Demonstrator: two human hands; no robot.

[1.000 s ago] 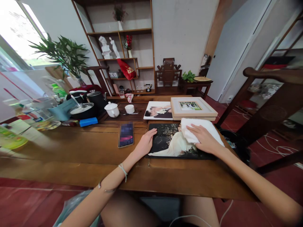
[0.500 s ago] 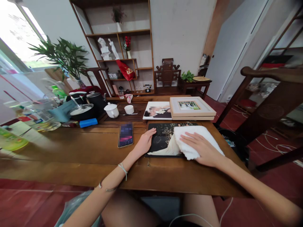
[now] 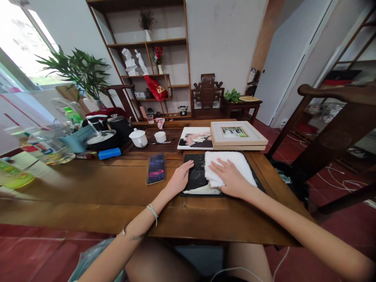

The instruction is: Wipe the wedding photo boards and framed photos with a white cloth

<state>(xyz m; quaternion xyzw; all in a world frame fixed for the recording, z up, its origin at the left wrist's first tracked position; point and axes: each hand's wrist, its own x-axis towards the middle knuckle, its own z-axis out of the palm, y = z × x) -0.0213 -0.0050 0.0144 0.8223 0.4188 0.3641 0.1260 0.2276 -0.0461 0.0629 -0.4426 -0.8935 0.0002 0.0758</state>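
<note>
A dark photo panel (image 3: 196, 178) with a white dress train printed on it lies flat near the table's front edge. Over its middle and right part is a white towel (image 3: 241, 166), hiding much of the picture. My right hand (image 3: 232, 178) presses flat on the towel with its fingers spread. At the panel's left edge rests my left hand (image 3: 182, 174), open, fingers stretched over the border. A phone (image 3: 156, 168) with its screen lit lies left of my left hand.
Behind the panel are a white photo print (image 3: 194, 143) and stacked pale frames (image 3: 255, 137). A lidded white cup (image 3: 138, 138), a small white bowl (image 3: 160, 136), a blue block (image 3: 109, 153) and bottles (image 3: 14, 176) stand leftward. A wooden chair (image 3: 329, 129) is at right.
My right hand has slid left across the panel with the towel, covering more of its middle. My left hand has stayed at the left edge.
</note>
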